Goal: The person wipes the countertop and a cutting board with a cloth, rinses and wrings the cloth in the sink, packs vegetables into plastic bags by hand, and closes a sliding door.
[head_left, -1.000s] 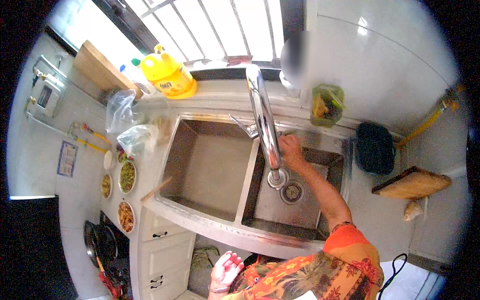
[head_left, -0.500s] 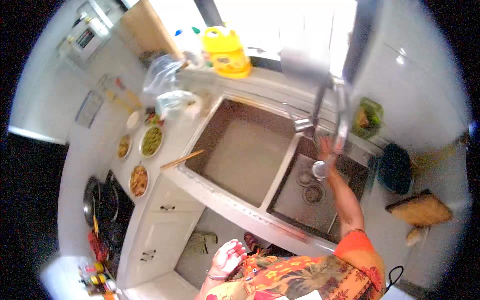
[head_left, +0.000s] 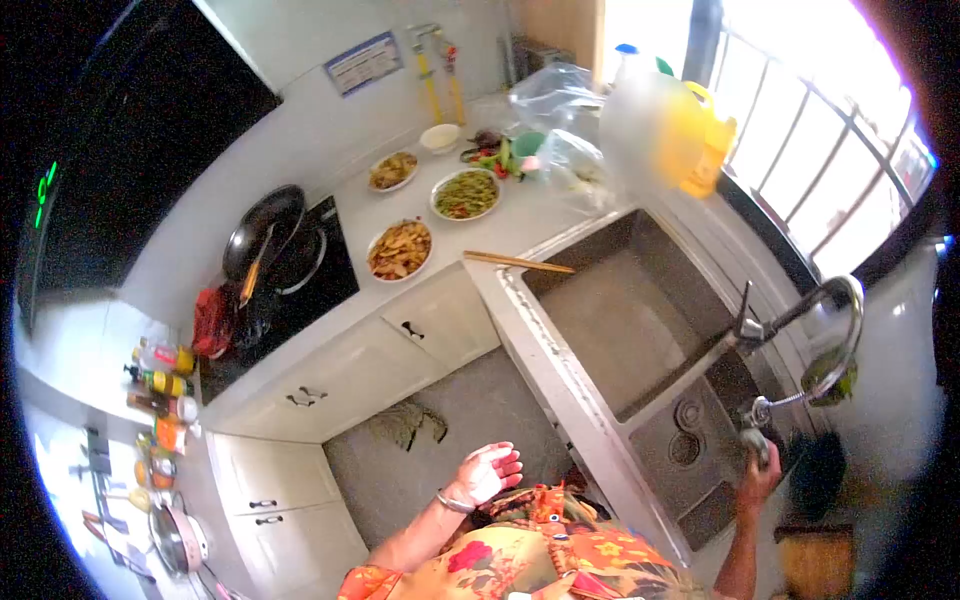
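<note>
My right hand (head_left: 760,474) is closed round the grey spray head (head_left: 755,439) of the faucet, over the smaller right basin (head_left: 705,510) of the sink. The faucet's curved spout (head_left: 853,330) rises behind it. I cannot tell whether water runs. My left hand (head_left: 487,472) is held in front of my body, palm up, with its fingers loosely apart and nothing in it. A pair of wooden chopsticks (head_left: 520,262) lies across the corner of the large basin (head_left: 640,330).
On the counter stand plates of sliced food (head_left: 400,250), green vegetables (head_left: 466,194) and another dish (head_left: 393,171), with plastic bags (head_left: 575,165) behind. A wok (head_left: 265,230) sits on the black stove (head_left: 330,270). A yellow jug (head_left: 708,150) is by the window. A cloth (head_left: 408,424) lies on the floor.
My view has swung left toward the stove and counter. My right hand has moved from beside the faucet's base onto the spray head. My left hand stays open before my body.
</note>
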A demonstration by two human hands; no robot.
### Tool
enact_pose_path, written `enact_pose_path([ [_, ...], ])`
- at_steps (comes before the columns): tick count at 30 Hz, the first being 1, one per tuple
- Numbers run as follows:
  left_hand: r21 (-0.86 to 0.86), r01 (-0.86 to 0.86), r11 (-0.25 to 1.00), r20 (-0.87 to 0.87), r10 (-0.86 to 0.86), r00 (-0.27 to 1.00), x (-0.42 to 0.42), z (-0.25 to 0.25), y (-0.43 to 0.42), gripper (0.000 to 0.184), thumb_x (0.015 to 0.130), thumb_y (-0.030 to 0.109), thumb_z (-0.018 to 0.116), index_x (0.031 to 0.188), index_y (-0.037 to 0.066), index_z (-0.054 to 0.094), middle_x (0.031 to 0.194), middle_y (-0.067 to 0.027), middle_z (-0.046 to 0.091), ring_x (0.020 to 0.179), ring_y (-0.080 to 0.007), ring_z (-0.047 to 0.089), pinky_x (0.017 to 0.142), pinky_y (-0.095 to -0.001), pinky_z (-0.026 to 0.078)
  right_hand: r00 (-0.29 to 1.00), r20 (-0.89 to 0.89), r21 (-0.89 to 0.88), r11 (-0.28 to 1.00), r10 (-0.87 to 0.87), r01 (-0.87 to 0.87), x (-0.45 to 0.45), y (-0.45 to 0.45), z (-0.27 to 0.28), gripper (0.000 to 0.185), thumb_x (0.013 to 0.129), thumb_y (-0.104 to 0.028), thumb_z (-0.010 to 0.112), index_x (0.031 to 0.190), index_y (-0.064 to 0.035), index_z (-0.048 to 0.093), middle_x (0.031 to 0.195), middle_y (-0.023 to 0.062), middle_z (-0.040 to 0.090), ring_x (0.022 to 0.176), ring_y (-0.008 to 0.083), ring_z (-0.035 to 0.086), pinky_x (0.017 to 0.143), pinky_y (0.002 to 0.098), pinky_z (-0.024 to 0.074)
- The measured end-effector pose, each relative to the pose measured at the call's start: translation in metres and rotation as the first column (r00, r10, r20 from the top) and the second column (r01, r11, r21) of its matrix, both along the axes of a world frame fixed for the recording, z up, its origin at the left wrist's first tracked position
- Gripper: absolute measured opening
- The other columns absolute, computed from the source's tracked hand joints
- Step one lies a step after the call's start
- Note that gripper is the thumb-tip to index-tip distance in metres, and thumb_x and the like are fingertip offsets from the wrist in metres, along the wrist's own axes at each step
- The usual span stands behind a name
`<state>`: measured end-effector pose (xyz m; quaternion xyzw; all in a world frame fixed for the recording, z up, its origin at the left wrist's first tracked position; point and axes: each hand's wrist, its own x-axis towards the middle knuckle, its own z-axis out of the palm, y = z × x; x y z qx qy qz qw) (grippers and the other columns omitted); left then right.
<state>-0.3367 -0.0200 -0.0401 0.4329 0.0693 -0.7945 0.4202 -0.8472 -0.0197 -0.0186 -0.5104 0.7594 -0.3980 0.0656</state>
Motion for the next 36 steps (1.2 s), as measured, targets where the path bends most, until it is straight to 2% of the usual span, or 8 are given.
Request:
enact_pose_path([
  [3, -0.013, -0.010, 1.000, -0.072, 0.009, 0.997, 0.005, -0.006, -0.003, 0.012, 0.083, 0.012, 0.057, 0.093, 0.008, 0.060, 0.089, -0.0088, 0.063, 0.082, -0.0237, 0.061, 0.073, -0.0409, 0.050, 0.938, -0.267, 0.100, 0.962, -0.221, 0.255, -0.056, 0.075, -0.022, 0.036, 0.079, -0.009, 0.057, 0.114, -0.0021, 0.052, 0.112, 0.0153, 0.054, 0.103, 0.0297, 0.052, 0.087, 0.0382, 0.0412],
  [9, -0.065, -0.044, 0.997, -0.099, 0.038, 0.994, 0.033, -0.008, -0.002, 0.012, 0.081, 0.013, 0.059, 0.092, 0.009, 0.059, 0.084, -0.0059, 0.062, 0.077, -0.0221, 0.061, 0.072, -0.0400, 0.050, 0.744, -0.643, 0.266, 0.859, -0.179, 0.436, -0.079, 0.104, -0.036, 0.052, 0.073, -0.018, 0.065, 0.119, -0.0033, 0.048, 0.123, 0.0186, 0.045, 0.116, 0.0337, 0.041, 0.091, 0.0461, 0.0374],
  [11, -0.084, -0.036, 0.996, -0.071, 0.030, 0.997, 0.041, -0.002, -0.004, 0.011, 0.081, 0.013, 0.059, 0.091, 0.009, 0.059, 0.084, -0.0059, 0.062, 0.077, -0.0220, 0.060, 0.070, -0.0398, 0.050, 0.776, -0.630, 0.266, 0.939, -0.001, 0.216, -0.067, 0.096, -0.038, 0.052, 0.073, -0.021, 0.066, 0.118, -0.0029, 0.048, 0.122, 0.0178, 0.044, 0.108, 0.0286, 0.048, 0.087, 0.0417, 0.0405],
  [13, -0.068, -0.064, 0.996, -0.064, 0.060, 0.996, 0.069, -0.009, -0.001, 0.011, 0.082, 0.013, 0.058, 0.091, 0.009, 0.059, 0.084, -0.0061, 0.062, 0.077, -0.0225, 0.061, 0.069, -0.0396, 0.051, 0.977, 0.179, 0.205, 0.967, 0.115, -0.151, 0.053, 0.041, 0.001, 0.039, 0.075, -0.016, 0.065, 0.109, -0.0013, 0.053, 0.107, 0.0133, 0.053, 0.092, 0.0219, 0.054, 0.080, 0.0346, 0.0434],
  [17, -0.139, -0.145, 0.980, -0.155, 0.123, 0.980, 0.101, -0.022, 0.014, 0.011, 0.082, 0.013, 0.057, 0.092, 0.009, 0.060, 0.085, -0.0072, 0.064, 0.078, -0.0230, 0.062, 0.070, -0.0399, 0.051, 0.901, 0.230, 0.123, 0.908, 0.367, -0.401, 0.140, -0.026, -0.010, 0.013, 0.078, -0.009, 0.058, 0.087, 0.0000, 0.059, 0.074, 0.0056, 0.059, 0.067, 0.0192, 0.057, 0.063, 0.0291, 0.0450],
  [20, -0.154, -0.295, 0.943, -0.156, 0.271, 0.950, 0.140, -0.032, 0.038, 0.011, 0.081, 0.012, 0.058, 0.092, 0.010, 0.059, 0.083, -0.0058, 0.063, 0.074, -0.0205, 0.061, 0.066, -0.0393, 0.052, 0.707, -0.223, 0.302, 0.737, 0.671, -0.605, 0.258, -0.086, 0.041, 0.012, 0.076, -0.007, 0.056, 0.086, -0.0018, 0.060, 0.075, 0.0142, 0.060, 0.067, 0.0261, 0.059, 0.061, 0.0328, 0.0461],
  [31, -0.043, -0.539, 0.841, -0.195, 0.522, 0.830, 0.179, -0.037, 0.077, 0.009, 0.079, 0.011, 0.060, 0.088, 0.009, 0.060, 0.083, -0.0056, 0.062, 0.076, -0.0214, 0.059, 0.072, -0.0408, 0.048, 0.443, -0.070, 0.310, 0.442, 0.894, -0.842, 0.405, -0.179, 0.071, 0.013, 0.076, -0.008, 0.058, 0.085, 0.0004, 0.062, 0.077, 0.0164, 0.062, 0.069, 0.0270, 0.062, 0.064, 0.0343, 0.0481],
  [36, -0.185, -0.638, 0.748, -0.053, 0.640, 0.766, 0.175, -0.016, 0.070, 0.025, 0.081, 0.014, 0.061, 0.105, 0.006, 0.055, 0.091, -0.0049, 0.059, 0.078, -0.0179, 0.058, 0.069, -0.0375, 0.049, 0.218, 0.012, 0.311, 0.203, 0.976, -0.929, 0.432, -0.215, 0.030, 0.012, 0.079, -0.008, 0.056, 0.087, -0.0021, 0.061, 0.082, 0.0168, 0.061, 0.069, 0.0313, 0.060, 0.065, 0.0373, 0.0484],
])
